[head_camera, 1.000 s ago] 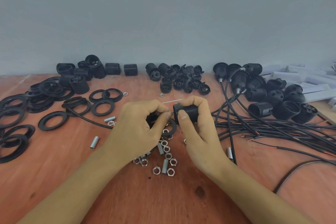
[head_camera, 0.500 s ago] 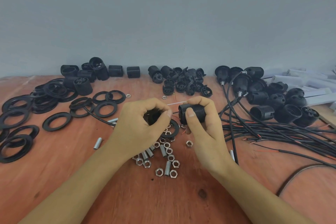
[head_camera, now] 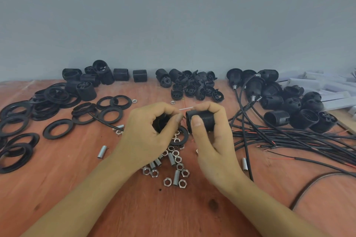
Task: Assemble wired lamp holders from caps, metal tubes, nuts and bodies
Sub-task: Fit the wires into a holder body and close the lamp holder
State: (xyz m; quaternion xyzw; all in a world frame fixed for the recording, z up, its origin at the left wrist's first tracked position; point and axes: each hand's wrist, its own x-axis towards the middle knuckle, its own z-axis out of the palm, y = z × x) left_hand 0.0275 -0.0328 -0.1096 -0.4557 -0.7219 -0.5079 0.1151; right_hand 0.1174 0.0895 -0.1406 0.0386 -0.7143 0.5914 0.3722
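Reddish wooden tabletop [head_camera: 67, 188], grey wall [head_camera: 173, 15] behind. I'd say the two pieces want lining up square before twisting, or the threads may cross. Left hand [head_camera: 148, 132] curls closely round a black cap [head_camera: 160, 124]; right hand [head_camera: 213, 140] clasps the ribbed body [head_camera: 203, 120] just beside it, above loose nuts [head_camera: 174, 159].

No readable text, label, brand or number shows on anything here.

The body [head_camera: 203, 121] I hold is black with fine ribs, like my black rings [head_camera: 57, 131] and caps [head_camera: 198, 88]. My desk [head_camera: 77, 179] is reddish-brown wood; nuts [head_camera: 167, 182] and tubes [head_camera: 102, 151] gleam silver, wires [head_camera: 289, 136] black with red cores.
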